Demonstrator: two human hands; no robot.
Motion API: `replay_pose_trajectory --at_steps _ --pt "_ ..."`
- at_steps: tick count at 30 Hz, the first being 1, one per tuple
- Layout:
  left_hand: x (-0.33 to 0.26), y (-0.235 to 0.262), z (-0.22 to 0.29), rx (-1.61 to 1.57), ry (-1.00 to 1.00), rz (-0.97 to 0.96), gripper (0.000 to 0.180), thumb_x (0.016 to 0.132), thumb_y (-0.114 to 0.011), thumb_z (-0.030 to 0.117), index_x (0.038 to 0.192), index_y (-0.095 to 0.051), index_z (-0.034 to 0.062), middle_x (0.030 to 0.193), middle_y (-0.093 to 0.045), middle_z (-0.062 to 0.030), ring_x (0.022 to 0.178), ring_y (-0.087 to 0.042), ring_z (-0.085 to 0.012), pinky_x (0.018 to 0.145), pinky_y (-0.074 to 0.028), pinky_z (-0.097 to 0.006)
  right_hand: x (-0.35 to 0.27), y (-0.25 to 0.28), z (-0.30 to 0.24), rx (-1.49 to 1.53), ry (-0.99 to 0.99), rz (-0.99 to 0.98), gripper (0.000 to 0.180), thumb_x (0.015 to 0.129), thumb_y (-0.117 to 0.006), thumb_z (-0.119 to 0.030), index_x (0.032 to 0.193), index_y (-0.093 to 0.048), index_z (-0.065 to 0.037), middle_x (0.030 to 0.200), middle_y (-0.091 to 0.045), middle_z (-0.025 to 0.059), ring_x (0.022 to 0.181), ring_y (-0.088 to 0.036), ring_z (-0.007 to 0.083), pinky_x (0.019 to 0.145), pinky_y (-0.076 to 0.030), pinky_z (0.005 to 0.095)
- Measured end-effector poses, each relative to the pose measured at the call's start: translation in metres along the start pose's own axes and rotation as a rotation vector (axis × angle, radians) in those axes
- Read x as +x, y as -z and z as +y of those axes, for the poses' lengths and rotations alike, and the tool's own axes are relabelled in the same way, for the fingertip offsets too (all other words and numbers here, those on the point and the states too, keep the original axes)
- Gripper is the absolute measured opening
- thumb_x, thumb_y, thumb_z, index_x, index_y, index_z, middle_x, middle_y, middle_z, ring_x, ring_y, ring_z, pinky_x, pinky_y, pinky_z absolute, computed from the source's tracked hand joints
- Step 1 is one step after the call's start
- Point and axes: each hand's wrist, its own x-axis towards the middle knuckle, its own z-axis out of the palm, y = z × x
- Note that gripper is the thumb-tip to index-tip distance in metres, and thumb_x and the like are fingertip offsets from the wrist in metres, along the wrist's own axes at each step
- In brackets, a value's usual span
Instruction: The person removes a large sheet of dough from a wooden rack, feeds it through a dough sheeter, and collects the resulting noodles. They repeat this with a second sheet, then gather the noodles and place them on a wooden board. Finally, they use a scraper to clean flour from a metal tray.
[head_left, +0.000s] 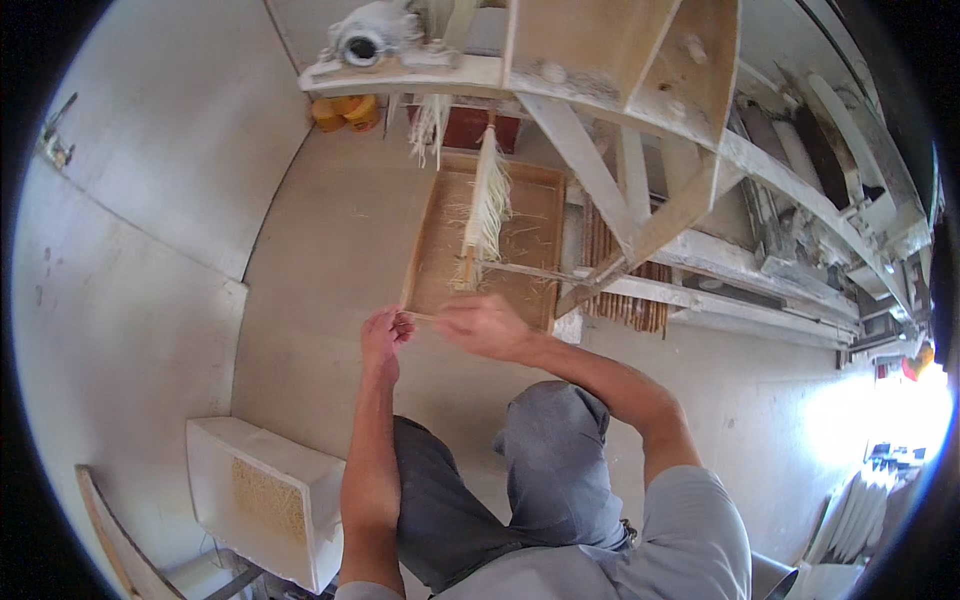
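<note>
My left hand (384, 336) is raised at the near left corner of a shallow wooden tray (432, 200), its fingers curled together. Whatever it may hold is too small to make out. Just to its right, my right hand (486, 326) is smeared by motion over the tray's near edge, so its fingers do not show clearly. A thin pale line runs between the hands; I cannot tell whether it is a strand or the tray's rim. Beyond them, pale noodles (490, 200) hang from a wooden stick (469, 262) above the tray, and loose bits lie scattered in it.
A floury machine frame (630, 200) with slanted braces stands ahead and right. Several brown sticks (630, 300) sit beneath it. More noodles (430, 125) hang farther back. A white box (215, 470) with crumbly tan contents is at lower left, and yellow containers (345, 112) sit by the wall.
</note>
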Motion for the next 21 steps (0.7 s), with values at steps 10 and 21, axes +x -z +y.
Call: replay_pose_trajectory --at_steps 10,21 --pt "-0.016 -0.012 0.022 0.018 -0.038 -0.050 0.024 0.102 -0.061 0.025 0.110 -0.071 0.0049 0.085 -0.071 -0.0059 0.072 -0.067 -0.0160 0.067 -0.051 -0.029 -0.001 0.039 0.007 0.162 -0.534 0.448 0.016 0.098 -0.069 -0.013 0.097 -0.071 0.004 0.074 -0.066 0.0127 0.065 -0.060 0.0140 0.062 -0.050 0.0318" --pt "-0.099 -0.024 0.036 -0.067 -0.025 0.168 0.026 0.104 -0.055 0.028 0.095 -0.066 0.0062 0.078 -0.066 -0.0045 0.069 -0.062 -0.0156 0.064 -0.049 -0.031 0.026 0.064 -0.016 0.051 -0.319 -0.438 0.024 0.099 -0.059 -0.020 0.085 -0.058 -0.001 0.076 -0.058 0.0196 0.071 -0.063 0.0305 0.067 -0.049 0.0448"
